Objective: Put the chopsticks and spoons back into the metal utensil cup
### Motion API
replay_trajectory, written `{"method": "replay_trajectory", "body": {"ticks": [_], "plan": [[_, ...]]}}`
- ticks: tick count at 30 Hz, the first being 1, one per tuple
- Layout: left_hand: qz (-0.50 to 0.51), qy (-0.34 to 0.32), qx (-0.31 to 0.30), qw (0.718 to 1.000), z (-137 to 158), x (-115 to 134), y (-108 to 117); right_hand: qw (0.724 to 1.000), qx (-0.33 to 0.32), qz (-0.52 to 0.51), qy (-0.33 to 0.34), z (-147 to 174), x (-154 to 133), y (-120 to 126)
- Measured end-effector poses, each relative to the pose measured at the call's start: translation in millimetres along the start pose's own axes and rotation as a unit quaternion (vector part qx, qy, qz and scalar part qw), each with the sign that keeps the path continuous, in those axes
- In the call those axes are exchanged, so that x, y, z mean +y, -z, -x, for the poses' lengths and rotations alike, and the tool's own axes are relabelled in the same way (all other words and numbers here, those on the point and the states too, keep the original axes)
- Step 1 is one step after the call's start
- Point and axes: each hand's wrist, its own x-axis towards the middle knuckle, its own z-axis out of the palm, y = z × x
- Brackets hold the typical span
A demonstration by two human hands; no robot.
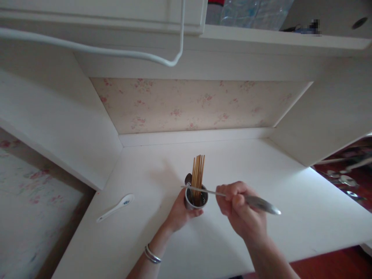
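My left hand [180, 212] is wrapped around a metal cup [191, 205] on the white tabletop. Several wooden chopsticks [198, 172] stand in the cup, leaning slightly to the right, and a dark metal spoon [188, 179] sticks up at its left side. In my right hand [242, 211] is a metal spoon [263, 204], gripped near the bowl. Its thin handle points left and crosses in front of the chopsticks above the cup's mouth. Whether the handle touches them I cannot tell. A white ceramic spoon [114, 208] with a blue mark lies to the left.
The white tabletop [238, 162] runs back to a panel of floral wallpaper [188, 104], between white side walls. Overhead is a cabinet shelf [261, 40] with clear plastic items [255, 13]. A white cable [116, 50] hangs across the upper left. Blurred objects [345, 180] show beyond the right edge.
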Motion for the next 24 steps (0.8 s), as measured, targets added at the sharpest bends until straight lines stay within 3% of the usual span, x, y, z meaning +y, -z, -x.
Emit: {"method": "replay_trajectory", "body": {"ticks": [3, 5, 11, 17, 24], "plan": [[-0.004, -0.008, 0.009, 1.000, 1, -4, 1, 0.992, 0.097, 0.074, 0.040, -5, 7, 18], [-0.005, -0.008, 0.002, 1.000, 1, -4, 2, 0.987, 0.119, 0.103, 0.037, -7, 10, 26], [-0.025, -0.012, -0.014, 1.000, 0, 1, 2, 0.993, 0.087, 0.048, -0.062, -8, 13, 32], [-0.011, -0.024, -0.035, 0.999, 0, 0, 3, 0.992, -0.006, 0.011, -0.127, -6, 18, 34], [0.002, -0.022, -0.045, 0.999, 0, 0, 3, 0.986, 0.030, 0.114, -0.120, -7, 22, 29]]}}
